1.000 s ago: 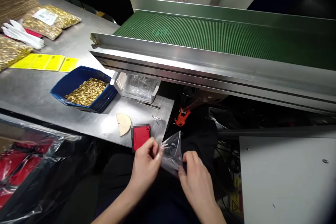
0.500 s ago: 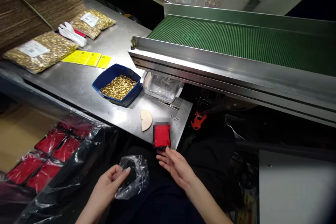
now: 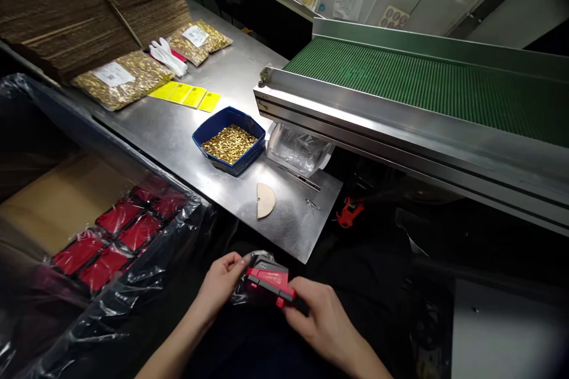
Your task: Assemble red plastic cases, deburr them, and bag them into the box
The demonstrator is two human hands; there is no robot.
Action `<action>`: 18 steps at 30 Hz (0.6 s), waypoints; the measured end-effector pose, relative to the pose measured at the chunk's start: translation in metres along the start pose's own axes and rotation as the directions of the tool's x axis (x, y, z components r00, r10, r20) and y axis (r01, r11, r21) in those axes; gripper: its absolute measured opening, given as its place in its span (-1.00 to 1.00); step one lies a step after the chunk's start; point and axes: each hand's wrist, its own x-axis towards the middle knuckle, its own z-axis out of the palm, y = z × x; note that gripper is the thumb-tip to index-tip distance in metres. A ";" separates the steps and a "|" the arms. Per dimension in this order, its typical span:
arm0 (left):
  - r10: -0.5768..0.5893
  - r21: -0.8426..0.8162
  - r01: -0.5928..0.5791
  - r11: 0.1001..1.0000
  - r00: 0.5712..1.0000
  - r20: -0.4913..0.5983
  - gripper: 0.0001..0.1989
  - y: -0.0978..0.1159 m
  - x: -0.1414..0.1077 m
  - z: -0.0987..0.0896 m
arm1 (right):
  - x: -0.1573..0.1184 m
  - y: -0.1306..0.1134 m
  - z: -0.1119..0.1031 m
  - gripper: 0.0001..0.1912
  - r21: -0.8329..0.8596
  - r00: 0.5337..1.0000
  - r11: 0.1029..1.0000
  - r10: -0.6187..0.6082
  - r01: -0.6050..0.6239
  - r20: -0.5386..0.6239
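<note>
My right hand [image 3: 317, 314] grips one end of a red and black plastic case [image 3: 269, 281], its exact kind unclear, with thumb and fingers closed on it. At the case's other end, my left hand [image 3: 222, 281] pinches a clear plastic bag [image 3: 241, 293]. The case's left end lies at the bag's mouth; how far inside it sits I cannot tell. On the metal table [image 3: 231, 207] just beyond the hands lies a pale half-round disc [image 3: 265, 201]. A few small metal pins [image 3: 312, 204] rest near the table's corner.
A blue bin [image 3: 229, 141] holds many small gold pieces. Behind it are yellow cards [image 3: 184, 95], bags of gold pieces [image 3: 124, 79] and white gloves [image 3: 168, 57]. A green conveyor [image 3: 400, 83] crosses the right. Bagged red items [image 3: 120, 234] fill a lined box at left.
My right hand has taken hold of the red and black case, lifted it off the table corner and brought it to the bag in my left hand. The camera view has shifted left.
</note>
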 end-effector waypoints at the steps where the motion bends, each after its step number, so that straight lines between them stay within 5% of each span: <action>1: 0.015 0.029 -0.015 0.999 1.000 0.002 -0.48 0.001 -0.001 0.001 | -0.003 0.003 0.004 -0.93 -0.131 0.999 0.991 0.002 0.004 0.047; 5: 0.136 0.208 -0.127 0.970 0.990 -0.032 -0.53 0.007 -0.010 0.012 | -0.004 0.013 0.021 -0.86 -0.434 0.978 0.895 -0.012 0.103 0.207; 8: 0.269 0.350 -0.234 0.907 0.962 -0.055 -0.64 0.019 -0.020 0.021 | -0.002 0.010 0.025 -0.90 -0.479 0.982 0.873 0.004 0.089 0.191; 11: 0.402 0.434 -0.345 0.832 0.915 -0.045 -0.81 0.028 -0.029 0.021 | -0.006 0.007 0.020 -0.93 -0.316 0.997 0.946 0.079 -0.077 -0.007; 14: 0.533 0.551 -0.455 0.699 0.846 0.023 -0.85 0.030 -0.035 0.019 | -0.015 0.008 0.016 -0.85 -0.065 0.958 0.969 0.225 -0.239 -0.177; 18: 0.671 0.643 -0.591 0.487 0.724 0.157 -0.88 0.031 -0.046 0.028 | -0.024 0.010 0.016 -0.79 0.144 0.937 0.955 0.286 -0.260 -0.202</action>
